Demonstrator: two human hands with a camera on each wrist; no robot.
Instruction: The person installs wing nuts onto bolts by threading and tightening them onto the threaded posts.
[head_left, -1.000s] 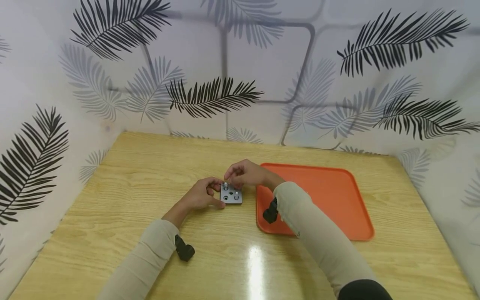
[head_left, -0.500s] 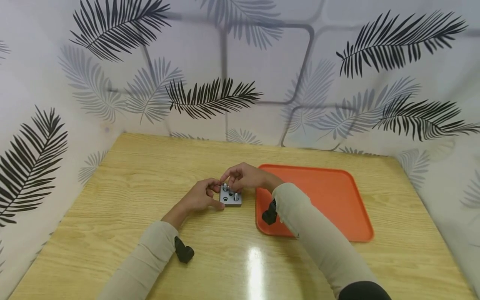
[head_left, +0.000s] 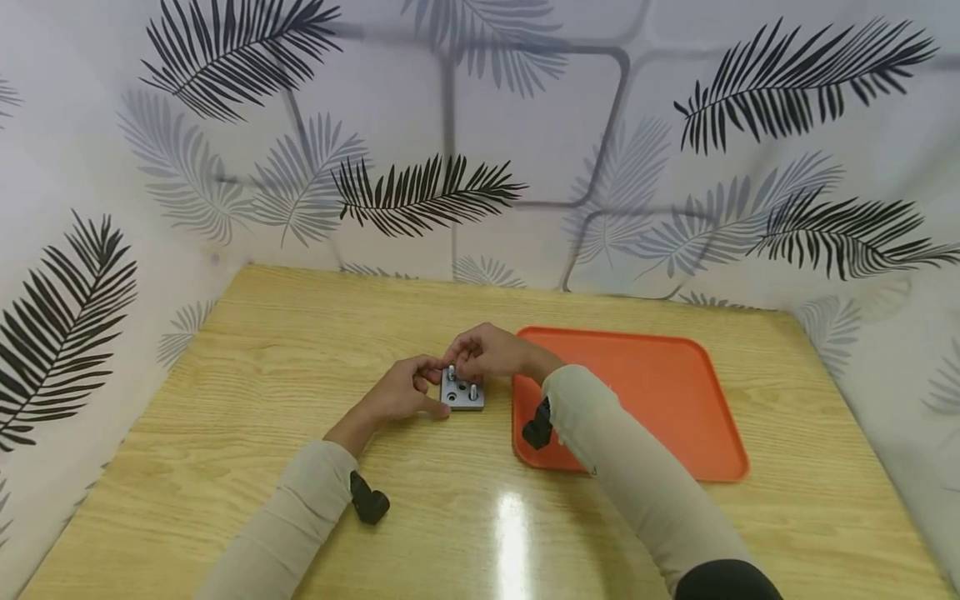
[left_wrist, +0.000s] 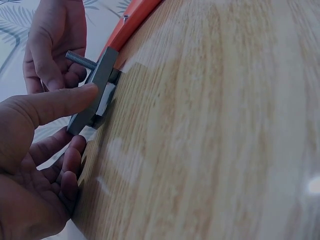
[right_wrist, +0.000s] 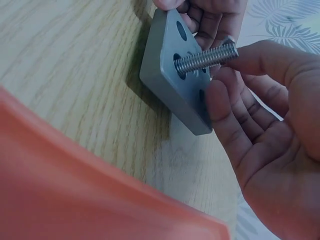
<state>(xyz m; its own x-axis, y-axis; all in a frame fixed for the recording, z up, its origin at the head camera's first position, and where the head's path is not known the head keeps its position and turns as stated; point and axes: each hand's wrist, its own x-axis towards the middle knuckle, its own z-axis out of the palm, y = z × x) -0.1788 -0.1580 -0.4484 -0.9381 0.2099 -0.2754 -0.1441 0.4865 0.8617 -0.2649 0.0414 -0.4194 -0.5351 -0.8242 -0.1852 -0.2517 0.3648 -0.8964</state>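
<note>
A grey metal plate [head_left: 460, 403] with several holes lies on the table in front of me. My left hand [head_left: 405, 390] grips its left side, thumb at the near edge and fingers at the far edge. Two threaded bolts stand up through it, a far-left bolt [head_left: 452, 373] and a near-right bolt [right_wrist: 202, 60]. Bolt heads [left_wrist: 115, 76] under the plate show in the left wrist view. My right hand [head_left: 491, 352] reaches over the plate's far side, thumb and forefinger pinching around the far-left bolt. Those fingertips are partly hidden behind the near-right bolt in the right wrist view.
An orange tray [head_left: 660, 400] lies right of the plate, under my right forearm. The wood-grain table [head_left: 300, 333] backs onto leaf-patterned cloth [head_left: 510, 125]. Black wrist mounts sit on both sleeves.
My right hand has shifted slightly left, and its thumb has come closer to the far-left bolt. The left hand and the plate stay in place.
</note>
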